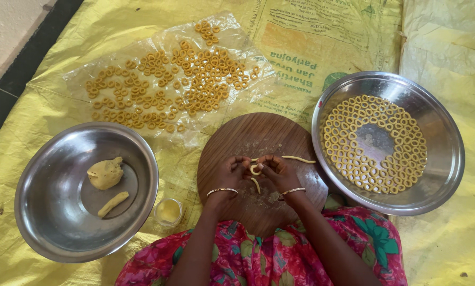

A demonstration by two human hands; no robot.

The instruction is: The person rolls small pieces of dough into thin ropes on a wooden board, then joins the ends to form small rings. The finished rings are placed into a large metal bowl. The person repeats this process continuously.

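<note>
From the head camera, looking straight down, the person sits at six o'clock with both hands meeting over a round wooden board [258, 137]. The left hand [231, 170] and the right hand [277, 170] pinch one small dough ring [255, 169] between their fingertips, both grasping it, right at the middle of the board. Each wrist wears one thin bangle.

Two more pieces of rolled dough lie on the board: one thin strip [299, 158] at about two o'clock from the hands, and one short strip [256, 185] just below the ring at six o'clock.

At three o'clock sits one wide steel plate [442, 159], its floor lined with concentric rows of finished rings, far too many to count, with a bare patch in the centre. At nine o'clock stands one steel bowl [41, 206] holding two things: one dough lump [105, 173] and one short dough roll [113, 204]. Between bowl and board is one small cup [169, 211] of yellowish liquid.

At eleven o'clock one clear plastic sheet [84, 71] carries many scattered rings, again beyond counting. Everything rests on a yellow sack [36, 116].
</note>
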